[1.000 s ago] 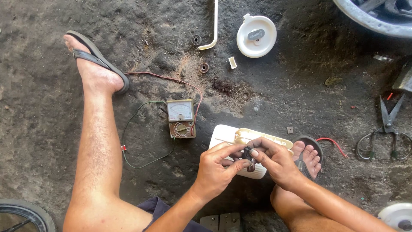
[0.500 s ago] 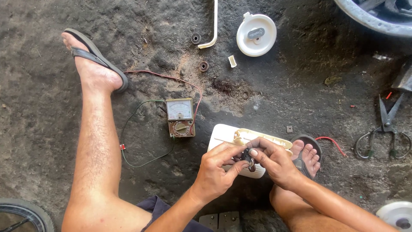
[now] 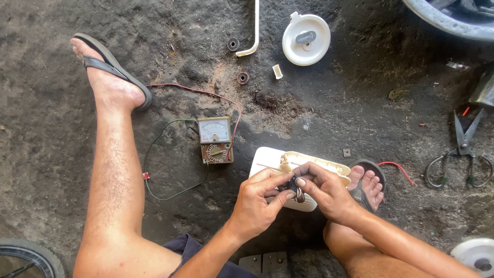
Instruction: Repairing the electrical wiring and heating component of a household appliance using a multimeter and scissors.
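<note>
Fingertips of both hands are pinched together on a small dark metal part, held just above a white and cream plastic housing lying on the rough grey ground near the person. The left hand grasps the part from the left, the right hand from the right. An analogue meter with red and green wires is seen to the left, scissors far right, a round white cap beyond.

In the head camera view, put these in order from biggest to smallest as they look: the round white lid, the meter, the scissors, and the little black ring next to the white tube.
1. Round white lid
2. Scissors, spread out but thin, so close to the lid
3. Meter
4. Black ring by the white tube, clearly smallest
</note>
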